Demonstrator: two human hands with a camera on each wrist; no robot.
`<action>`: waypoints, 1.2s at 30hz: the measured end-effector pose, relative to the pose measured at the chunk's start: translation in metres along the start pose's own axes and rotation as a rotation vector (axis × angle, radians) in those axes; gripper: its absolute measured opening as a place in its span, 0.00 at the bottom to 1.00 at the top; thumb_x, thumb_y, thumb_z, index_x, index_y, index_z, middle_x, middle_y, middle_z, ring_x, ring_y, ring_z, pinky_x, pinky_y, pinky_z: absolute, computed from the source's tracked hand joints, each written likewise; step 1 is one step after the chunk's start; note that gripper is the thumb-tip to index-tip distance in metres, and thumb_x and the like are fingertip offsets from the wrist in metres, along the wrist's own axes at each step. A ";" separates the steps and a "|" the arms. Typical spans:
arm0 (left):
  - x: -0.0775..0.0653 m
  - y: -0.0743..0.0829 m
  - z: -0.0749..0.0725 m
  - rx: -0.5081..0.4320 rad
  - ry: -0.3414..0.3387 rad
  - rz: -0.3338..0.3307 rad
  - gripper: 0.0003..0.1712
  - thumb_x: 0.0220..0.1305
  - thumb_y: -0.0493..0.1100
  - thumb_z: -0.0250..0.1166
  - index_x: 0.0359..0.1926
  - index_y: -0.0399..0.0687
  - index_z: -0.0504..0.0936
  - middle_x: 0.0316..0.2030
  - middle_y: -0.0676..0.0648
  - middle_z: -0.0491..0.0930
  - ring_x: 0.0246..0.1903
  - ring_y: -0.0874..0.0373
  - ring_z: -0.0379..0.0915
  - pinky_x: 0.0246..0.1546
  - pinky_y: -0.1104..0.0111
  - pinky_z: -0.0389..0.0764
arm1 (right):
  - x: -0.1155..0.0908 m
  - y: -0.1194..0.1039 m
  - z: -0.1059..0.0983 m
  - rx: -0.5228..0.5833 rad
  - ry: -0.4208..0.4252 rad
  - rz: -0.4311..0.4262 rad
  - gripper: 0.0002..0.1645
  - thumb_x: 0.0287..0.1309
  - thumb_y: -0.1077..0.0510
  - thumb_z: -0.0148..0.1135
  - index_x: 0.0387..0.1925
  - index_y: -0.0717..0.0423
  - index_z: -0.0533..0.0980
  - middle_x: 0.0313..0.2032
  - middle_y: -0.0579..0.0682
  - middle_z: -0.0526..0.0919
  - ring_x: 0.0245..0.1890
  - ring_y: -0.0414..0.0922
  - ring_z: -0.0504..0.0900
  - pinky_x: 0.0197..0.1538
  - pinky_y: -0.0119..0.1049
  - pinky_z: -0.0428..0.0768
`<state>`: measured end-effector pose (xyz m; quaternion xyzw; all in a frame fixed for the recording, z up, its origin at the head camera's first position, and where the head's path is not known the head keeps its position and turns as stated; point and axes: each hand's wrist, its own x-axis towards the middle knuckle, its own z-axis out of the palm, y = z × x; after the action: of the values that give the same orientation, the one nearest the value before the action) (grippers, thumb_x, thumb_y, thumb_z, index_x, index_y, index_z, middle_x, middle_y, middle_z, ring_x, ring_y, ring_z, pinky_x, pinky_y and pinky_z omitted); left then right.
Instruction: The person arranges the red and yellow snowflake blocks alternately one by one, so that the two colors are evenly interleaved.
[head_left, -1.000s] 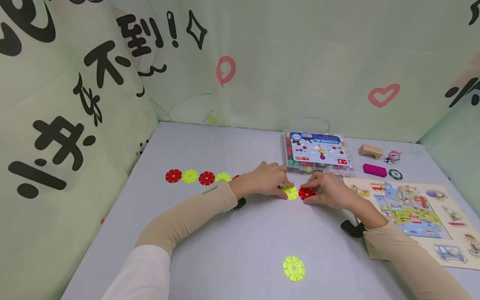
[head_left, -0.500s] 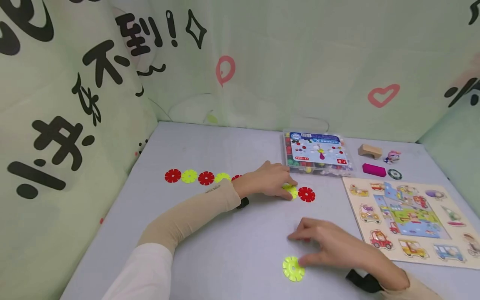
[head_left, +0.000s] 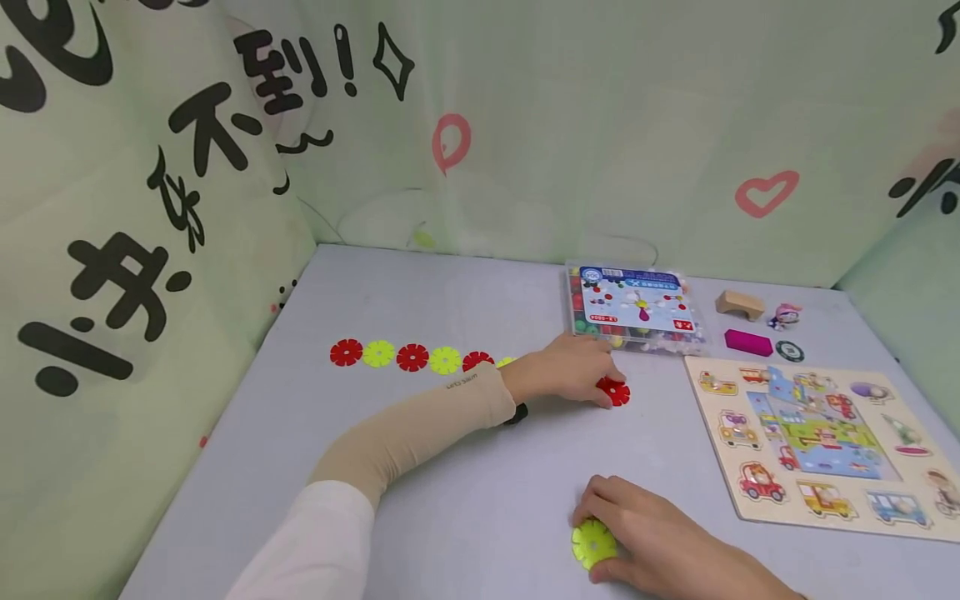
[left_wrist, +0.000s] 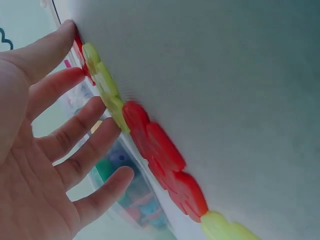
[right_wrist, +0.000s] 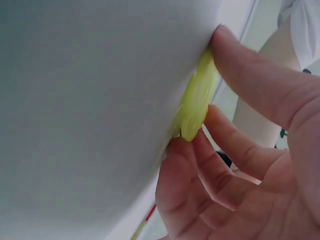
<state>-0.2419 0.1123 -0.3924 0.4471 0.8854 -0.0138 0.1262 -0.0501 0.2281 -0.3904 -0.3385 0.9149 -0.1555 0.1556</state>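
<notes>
My left hand [head_left: 566, 369] has its thumb and index finger on opposite edges of a red snowflake disc [head_left: 618, 392] at the right end of a row. The row alternates red and yellow-green discs; my left forearm and hand hide part of it in the head view. The left wrist view shows a yellow disc [left_wrist: 103, 82] and a red disc [left_wrist: 162, 157] flat on the table beside the other, spread fingers. Nearer the front, my right hand [head_left: 660, 537] pinches a yellow-green snowflake disc [head_left: 594, 544] by its edges, low at the tabletop [right_wrist: 95, 110].
Behind the left hand lies a clear plastic case [head_left: 637, 304] of coloured pieces. A wooden picture puzzle board [head_left: 727, 467] lies at right. Beyond it are a wooden arch block [head_left: 740, 303], magenta block [head_left: 748, 342], small figurine [head_left: 785, 315] and round token [head_left: 790, 350]. Curtains border the table.
My right hand has left the red disc at the row's end, come toward the front and taken hold of the loose yellow-green disc. My left hand has shifted right, from the yellow disc to that red one.
</notes>
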 end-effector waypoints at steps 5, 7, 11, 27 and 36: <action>0.001 0.001 -0.001 0.004 -0.007 -0.013 0.31 0.56 0.67 0.60 0.63 0.79 0.68 0.56 0.58 0.71 0.53 0.64 0.62 0.49 0.65 0.70 | 0.000 -0.003 -0.006 0.079 -0.092 0.041 0.24 0.48 0.35 0.66 0.47 0.33 0.77 0.43 0.30 0.73 0.42 0.31 0.71 0.45 0.28 0.79; 0.001 0.001 -0.001 0.001 -0.009 -0.017 0.31 0.56 0.67 0.60 0.62 0.79 0.68 0.56 0.58 0.71 0.53 0.64 0.62 0.50 0.64 0.70 | -0.001 -0.003 -0.008 0.117 -0.117 0.038 0.24 0.47 0.36 0.67 0.48 0.32 0.78 0.44 0.31 0.74 0.42 0.31 0.71 0.46 0.29 0.79; 0.001 0.001 -0.001 -0.013 -0.011 -0.020 0.31 0.56 0.67 0.61 0.62 0.79 0.68 0.58 0.58 0.70 0.54 0.64 0.61 0.51 0.64 0.69 | -0.002 0.000 -0.010 0.174 -0.148 0.027 0.25 0.45 0.37 0.69 0.49 0.31 0.78 0.43 0.31 0.73 0.43 0.30 0.72 0.46 0.28 0.79; 0.003 -0.001 0.002 -0.036 -0.009 -0.035 0.31 0.55 0.67 0.61 0.61 0.80 0.68 0.62 0.59 0.68 0.58 0.63 0.61 0.55 0.61 0.68 | 0.003 0.048 -0.048 0.157 0.021 0.095 0.26 0.40 0.40 0.75 0.45 0.36 0.80 0.41 0.32 0.76 0.38 0.32 0.73 0.35 0.27 0.76; 0.007 0.000 0.002 -0.020 -0.018 -0.030 0.31 0.54 0.68 0.61 0.61 0.81 0.68 0.59 0.59 0.69 0.55 0.63 0.61 0.51 0.63 0.69 | 0.021 0.140 -0.094 0.042 0.159 0.258 0.33 0.35 0.46 0.79 0.47 0.50 0.81 0.41 0.44 0.83 0.38 0.40 0.76 0.33 0.29 0.77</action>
<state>-0.2453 0.1174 -0.3962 0.4326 0.8908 -0.0111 0.1385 -0.1820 0.3318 -0.3641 -0.2014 0.9567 -0.1797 0.1085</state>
